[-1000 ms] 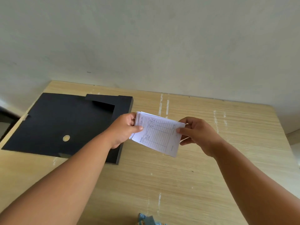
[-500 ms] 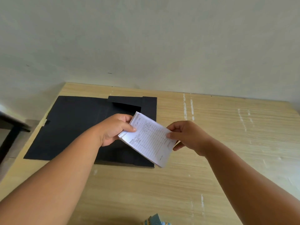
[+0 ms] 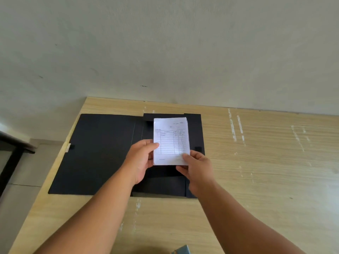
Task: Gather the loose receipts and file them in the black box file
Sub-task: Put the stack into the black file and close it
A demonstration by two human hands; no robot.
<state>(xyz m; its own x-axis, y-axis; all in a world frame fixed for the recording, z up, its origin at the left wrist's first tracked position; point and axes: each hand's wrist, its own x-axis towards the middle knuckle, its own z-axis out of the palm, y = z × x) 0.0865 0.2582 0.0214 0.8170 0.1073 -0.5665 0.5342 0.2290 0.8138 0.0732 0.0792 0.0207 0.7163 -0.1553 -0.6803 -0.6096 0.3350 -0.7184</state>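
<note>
Receipt handwriting [image 3: 171, 133] too small, blurred.

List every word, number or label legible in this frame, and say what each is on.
"NOTA NO." (uncertain, blurred): printed header on the top receipt of the stack held by the left hand and right hand.
Handwritten table entries and top-right scribble on that receipt: too small and blurred to read.
Small label at the black box file's left edge: unreadable.
</note>
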